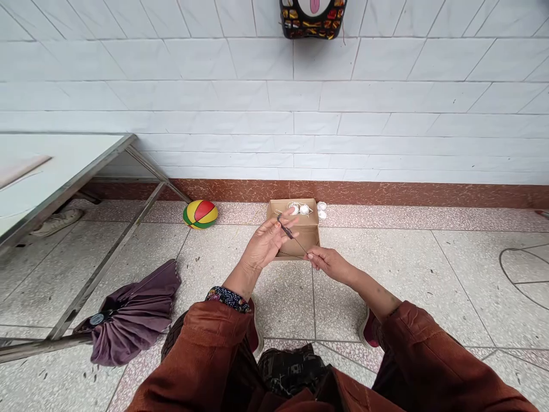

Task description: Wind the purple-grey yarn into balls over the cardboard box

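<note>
My left hand [266, 240] is raised over an open cardboard box [295, 247], its thumb and index finger closed on a dark, thin cord [286, 230] that looks looped or bunched there. Some of its other fingers are spread. From this bunch a thin strand runs down to the right into my right hand [328, 263], whose fingers pinch it. Another thin dark line crosses low in the box near the right fingertips. White balls of string [304, 210] lie at the back of the box, partly behind my left fingers.
More small white balls [321, 210] sit just right of the box. A colourful ball [201, 214] and a purple umbrella [137, 315] lie to the left, near a metal-framed table [86, 150]. A black basket [313, 23] is up at the wall; a wire ring [514, 280] lies right.
</note>
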{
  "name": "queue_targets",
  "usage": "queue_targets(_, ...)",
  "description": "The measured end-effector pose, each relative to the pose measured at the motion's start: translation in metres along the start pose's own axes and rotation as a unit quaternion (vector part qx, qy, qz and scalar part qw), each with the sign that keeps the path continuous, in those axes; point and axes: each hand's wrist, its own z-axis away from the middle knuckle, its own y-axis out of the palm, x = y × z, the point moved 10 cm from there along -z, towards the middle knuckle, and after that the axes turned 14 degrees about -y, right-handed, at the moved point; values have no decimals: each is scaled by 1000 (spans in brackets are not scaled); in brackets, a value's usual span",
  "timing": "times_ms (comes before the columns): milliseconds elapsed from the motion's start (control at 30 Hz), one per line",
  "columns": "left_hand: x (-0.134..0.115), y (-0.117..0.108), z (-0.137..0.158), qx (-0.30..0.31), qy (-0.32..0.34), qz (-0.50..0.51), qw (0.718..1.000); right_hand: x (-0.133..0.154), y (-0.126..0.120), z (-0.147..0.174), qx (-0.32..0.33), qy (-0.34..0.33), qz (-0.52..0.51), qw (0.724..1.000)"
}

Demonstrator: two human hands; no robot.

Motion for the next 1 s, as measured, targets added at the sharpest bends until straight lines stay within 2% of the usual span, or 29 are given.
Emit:
queue_targets(133, 12, -15, -3, -48, -21, -125, 991, 36, -6, -1, 20, -49, -34, 998)
queue_targets(233, 25, -10, -7, -44, -33, -252, 966, 58, -16, -1, 9, -74, -73, 995)
queue_targets(367, 52, 12, -10, 20, -84, -328, 941, 66, -45, 0, -68, -90, -74, 991)
queue_targets(500, 76, 40, -3, 115, -136, -332, 926, 49, -82, 3, -183, -64, -30, 981)
queue_targets(567, 79, 51, 2, 147, -142, -305, 930, 35, -92, 4, -215, -41, -14, 976)
queue_targets(633, 78, 56, 7, 161, -148, -238, 946, 20, -94, 4, -222, -24, 0, 975)
queue_targets(700, 74, 57, 10, 165, -152, -146, 964, 7, -92, 5, -215, -10, 11, 976)
queue_targets(800, 63, 59, 12, 167, -142, -14, 975, -9, -78, 5, -184, 18, 13, 983)
queue_targets(900, 41, 52, 9, 131, -94, 63, 985, -18, -57, 4, -131, 44, 17, 990)
queue_targets(1000, 18, 34, 4, 63, -37, 97, 993, -10, -34, 0, -69, 23, 44, 996)
